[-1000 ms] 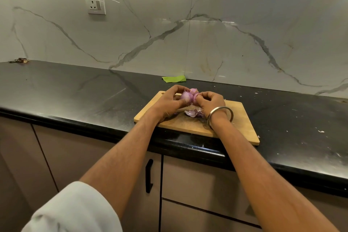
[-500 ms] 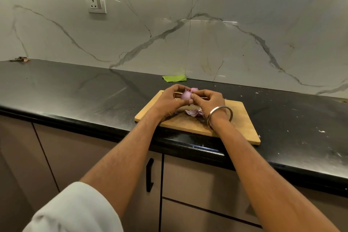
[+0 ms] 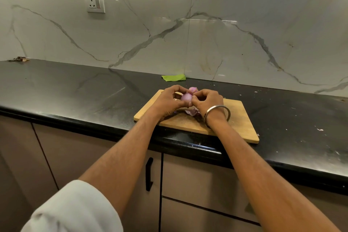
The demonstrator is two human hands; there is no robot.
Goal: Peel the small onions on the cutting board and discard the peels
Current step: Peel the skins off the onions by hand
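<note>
Both hands have barely shifted from a moment ago, staying locked together over the far side of the cutting board (image 3: pixel 233 118), and the onion now shows more of its smooth pink flank between them. The left hand (image 3: pixel 165 102) curls around the small onion (image 3: pixel 186 97) from the left, thumb underneath and fingers arched over the top, holding it just above the wood. The right hand (image 3: pixel 208 100) comes in from the other side, its fingertips (image 3: pixel 194 98) pinching at the onion's right end, where a bit of loose skin seems to lift; exactly what is caught there is too small to tell. A metal bangle (image 3: pixel 218 116) rides on the right wrist.

Behind the knuckles, a second onion (image 3: pixel 193 89) peeks out at the back of the board. Below the hands, a little heap of purple peels (image 3: pixel 191 112) lies on the wood, partly hidden by the right wrist.

Around the action, the board sits near the front edge of the black countertop (image 3: pixel 75 90), with pale flecks scattered on the stone to the right. A green scrap (image 3: pixel 173 77) lies against the marble wall, a socket (image 3: pixel 94 3) hangs higher up on the left, and a white sleeve (image 3: pixel 75 207) fills the lower left corner.
</note>
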